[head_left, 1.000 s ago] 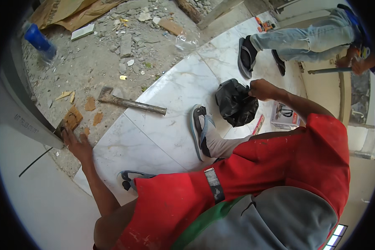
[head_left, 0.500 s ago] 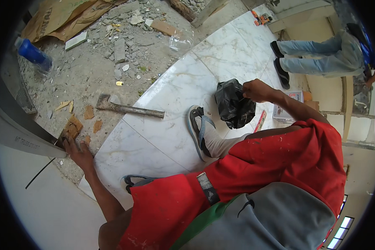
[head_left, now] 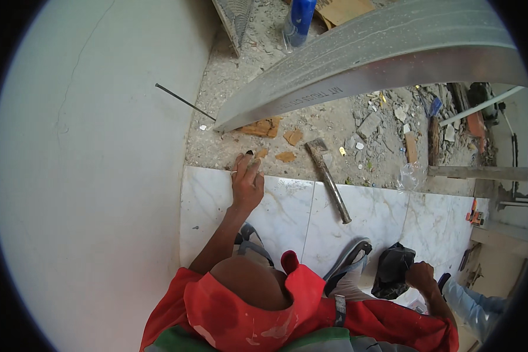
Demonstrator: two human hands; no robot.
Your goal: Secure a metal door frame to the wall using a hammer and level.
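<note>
My left hand (head_left: 246, 182) has its fingers apart at the edge between the dusty concrete and the white tiles, beside small brown scraps (head_left: 286, 157). Just beyond it a wooden block (head_left: 264, 128) lies by the foot of a long metal channel (head_left: 358, 70). A thin black rod (head_left: 182, 99) sticks out near that foot. A hammer (head_left: 328, 182) lies across the tile edge, to the right of this hand. My right hand (head_left: 420, 276) is closed on a black plastic bag (head_left: 389, 270) at the lower right, near my sandalled foot.
A pale wall (head_left: 88, 176) fills the left. A blue bottle (head_left: 301, 17), cardboard (head_left: 340, 9) and rubble (head_left: 369, 126) are at the back. An orange tool (head_left: 475, 212) sits on the tiles at the right. Another person's leg (head_left: 478, 305) shows at the lower right.
The view has turned toward the left wall and metal channel. My left hand has drawn back a little from the wooden block. The other person is now mostly out of view.
</note>
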